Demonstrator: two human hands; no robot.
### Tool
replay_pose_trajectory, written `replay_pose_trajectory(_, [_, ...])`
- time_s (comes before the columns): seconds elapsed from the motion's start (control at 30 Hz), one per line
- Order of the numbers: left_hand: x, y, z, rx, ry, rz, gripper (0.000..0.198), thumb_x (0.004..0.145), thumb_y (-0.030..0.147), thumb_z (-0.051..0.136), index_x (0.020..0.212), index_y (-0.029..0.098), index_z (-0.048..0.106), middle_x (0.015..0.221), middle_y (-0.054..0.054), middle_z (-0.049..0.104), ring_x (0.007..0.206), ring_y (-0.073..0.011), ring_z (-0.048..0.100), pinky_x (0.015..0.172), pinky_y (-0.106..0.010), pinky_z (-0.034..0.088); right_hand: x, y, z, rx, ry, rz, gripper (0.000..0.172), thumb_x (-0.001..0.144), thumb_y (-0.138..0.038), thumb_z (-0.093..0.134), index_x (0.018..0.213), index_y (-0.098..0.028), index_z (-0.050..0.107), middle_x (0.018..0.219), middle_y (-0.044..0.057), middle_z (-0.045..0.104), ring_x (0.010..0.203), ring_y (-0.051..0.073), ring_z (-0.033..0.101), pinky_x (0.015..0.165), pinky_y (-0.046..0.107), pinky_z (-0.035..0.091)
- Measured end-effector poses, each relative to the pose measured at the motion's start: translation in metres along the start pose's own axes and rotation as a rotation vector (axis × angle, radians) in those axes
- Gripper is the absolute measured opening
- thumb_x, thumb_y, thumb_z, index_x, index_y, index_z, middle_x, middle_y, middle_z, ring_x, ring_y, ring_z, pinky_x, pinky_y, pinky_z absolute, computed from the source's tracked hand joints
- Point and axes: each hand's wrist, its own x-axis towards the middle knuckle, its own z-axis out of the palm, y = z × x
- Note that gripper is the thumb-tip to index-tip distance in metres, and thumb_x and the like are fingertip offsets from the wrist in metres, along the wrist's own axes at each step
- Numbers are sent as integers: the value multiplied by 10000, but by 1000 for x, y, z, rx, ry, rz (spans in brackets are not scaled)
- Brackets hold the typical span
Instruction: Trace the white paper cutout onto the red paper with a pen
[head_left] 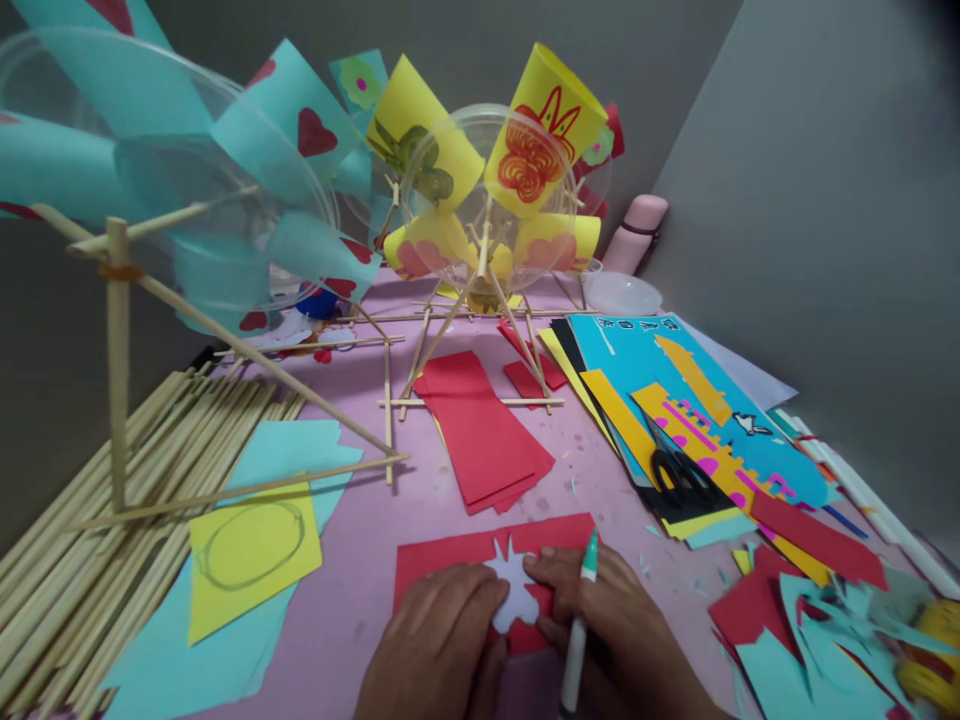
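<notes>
A white butterfly-shaped paper cutout (517,592) lies on a sheet of red paper (421,562) in front of me. My left hand (444,630) presses the cutout's left side, its fingers close together. My right hand (626,615) holds a white marker (576,650) with a green end pointing away from me. Its fingertips also touch the cutout's right side. The lower part of the red sheet is hidden under both hands. Just beyond it rests a stack of red paper strips (487,430).
Left are wooden sticks (150,480), blue sheets (202,620) and a yellow sheet (255,555) with a drawn oval. Stick-framed paper wheels (484,240) stand behind. Right are scissors (679,475) on coloured paper, paper scraps (810,640) and a pink bottle (639,230).
</notes>
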Motion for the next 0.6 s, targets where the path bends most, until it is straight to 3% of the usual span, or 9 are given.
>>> replay_pose_trajectory(0.6, [-11, -5, 4, -78, -80, 23, 280, 854, 131, 485, 1124, 163, 551, 1030, -85, 657, 949, -183, 623, 797, -299, 557, 0, -1, -1, -34, -6, -15, 137, 897, -170, 456, 984, -232, 541, 933, 13, 754, 872, 172, 705, 742, 300, 545])
